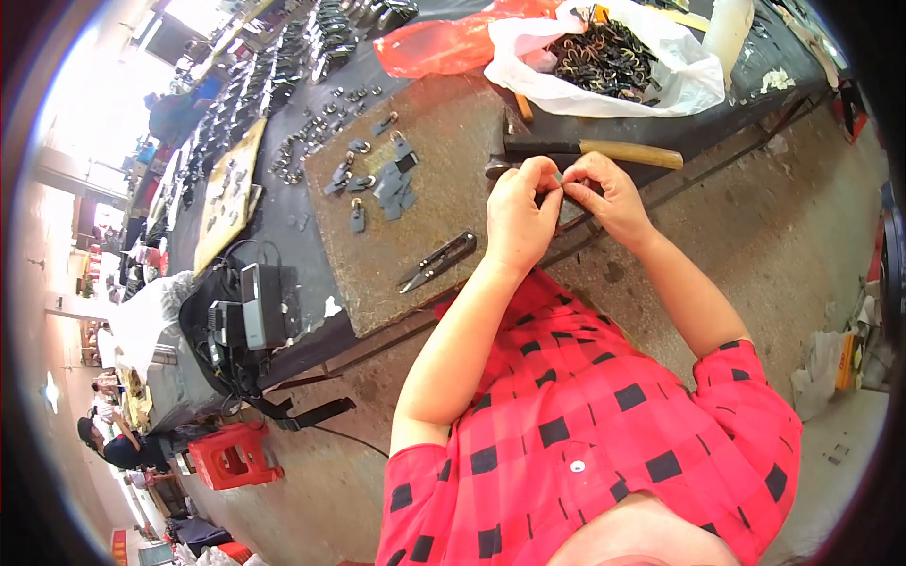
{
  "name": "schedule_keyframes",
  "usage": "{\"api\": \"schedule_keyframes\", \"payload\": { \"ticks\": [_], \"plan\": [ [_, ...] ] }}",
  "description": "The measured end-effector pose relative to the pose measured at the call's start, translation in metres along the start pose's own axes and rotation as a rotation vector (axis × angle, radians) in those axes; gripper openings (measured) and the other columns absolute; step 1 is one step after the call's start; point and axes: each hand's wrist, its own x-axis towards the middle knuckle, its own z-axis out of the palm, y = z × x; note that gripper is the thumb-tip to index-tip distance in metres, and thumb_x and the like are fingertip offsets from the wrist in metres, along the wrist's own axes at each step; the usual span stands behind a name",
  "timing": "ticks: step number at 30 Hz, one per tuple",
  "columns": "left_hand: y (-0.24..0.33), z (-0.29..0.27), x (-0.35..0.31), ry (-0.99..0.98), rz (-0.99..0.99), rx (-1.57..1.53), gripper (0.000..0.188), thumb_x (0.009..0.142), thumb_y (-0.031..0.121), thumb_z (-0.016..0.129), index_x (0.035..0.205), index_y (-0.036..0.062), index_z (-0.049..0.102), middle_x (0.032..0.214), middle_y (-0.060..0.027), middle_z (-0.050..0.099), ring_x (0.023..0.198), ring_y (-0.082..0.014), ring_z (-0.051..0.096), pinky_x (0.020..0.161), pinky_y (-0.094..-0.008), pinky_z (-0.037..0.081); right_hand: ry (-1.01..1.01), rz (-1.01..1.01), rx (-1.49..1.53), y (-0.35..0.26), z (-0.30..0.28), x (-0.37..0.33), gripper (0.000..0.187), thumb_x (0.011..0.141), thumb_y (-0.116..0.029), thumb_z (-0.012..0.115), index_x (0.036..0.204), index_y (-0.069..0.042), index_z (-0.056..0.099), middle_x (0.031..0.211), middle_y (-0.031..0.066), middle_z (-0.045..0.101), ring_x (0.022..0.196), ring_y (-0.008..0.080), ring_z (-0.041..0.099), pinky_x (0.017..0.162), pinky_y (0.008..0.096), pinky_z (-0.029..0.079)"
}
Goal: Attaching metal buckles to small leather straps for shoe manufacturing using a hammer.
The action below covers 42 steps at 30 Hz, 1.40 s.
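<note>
My left hand (522, 215) and my right hand (613, 203) meet at the board's right edge, fingertips pinched together. Between them a bit of a small grey piece (559, 177) shows; the fingers cover the rest, and its kind is unclear. Just beyond the fingers lies a hammer with a wooden handle (630, 153). Left of my left hand, black thread snips (440, 260) rest with blades apart on the worn board (377, 274). Farther left on it are a pile of dark grey tabs (394, 193) and several tabs fitted with metal rings (357, 217).
An open white plastic bag (703, 80) of dark pieces with metal rings stands at the back, beside a red plastic bag (425, 55). Loose ring pieces (307, 141) lie left of the board. A black bag (212, 325) sits at the table's left, near a red stool (231, 456).
</note>
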Motion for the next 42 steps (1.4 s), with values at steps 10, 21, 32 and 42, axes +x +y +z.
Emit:
{"api": "schedule_keyframes", "payload": {
  "ticks": [10, 21, 32, 42],
  "plan": [
    [-0.004, 0.0, 0.005, 0.01, 0.149, 0.082, 0.023, 0.063, -0.002, 0.056, 0.084, 0.0066, 0.05, 0.063, -0.0049, 0.053, 0.064, -0.0219, 0.052, 0.059, -0.0325, 0.041, 0.002, -0.048, -0.107, -0.003, 0.009, 0.005, 0.007, 0.075, -0.007, 0.057, 0.081, -0.004, 0.055, 0.081, 0.0049, 0.046, 0.078, 0.016, 0.046, 0.069, 0.0253, 0.038],
    [-0.002, 0.004, 0.01, 0.052, 0.237, 0.05, 0.019, 0.065, -0.001, 0.054, 0.081, 0.0062, 0.047, 0.066, -0.0122, 0.051, 0.068, -0.03, 0.051, 0.06, -0.0401, 0.041, -0.046, 0.162, 0.034, -0.003, 0.002, 0.002, 0.011, 0.082, -0.01, 0.054, 0.09, -0.004, 0.052, 0.089, 0.0013, 0.045, 0.085, 0.0102, 0.045, 0.076, 0.0228, 0.038],
    [-0.002, -0.001, 0.008, -0.034, 0.132, 0.062, 0.023, 0.064, -0.003, 0.054, 0.085, 0.0065, 0.049, 0.066, -0.0077, 0.053, 0.066, -0.0258, 0.051, 0.06, -0.037, 0.042, -0.281, -0.304, -0.7, -0.046, -0.025, 0.073, 0.02, 0.072, -0.01, 0.057, 0.091, -0.003, 0.055, 0.087, 0.0104, 0.053, 0.085, 0.0265, 0.052, 0.074, 0.0345, 0.042],
    [0.006, -0.004, 0.007, -0.052, 0.009, 0.049, 0.023, 0.063, -0.004, 0.06, 0.083, 0.0028, 0.05, 0.07, -0.008, 0.055, 0.067, -0.0219, 0.055, 0.061, -0.0307, 0.044, -0.567, 0.065, -0.524, -0.033, -0.024, 0.098, 0.029, 0.068, -0.013, 0.06, 0.089, -0.002, 0.045, 0.088, 0.0182, 0.053, 0.083, 0.0332, 0.052, 0.07, 0.0393, 0.041]
  ]
}}
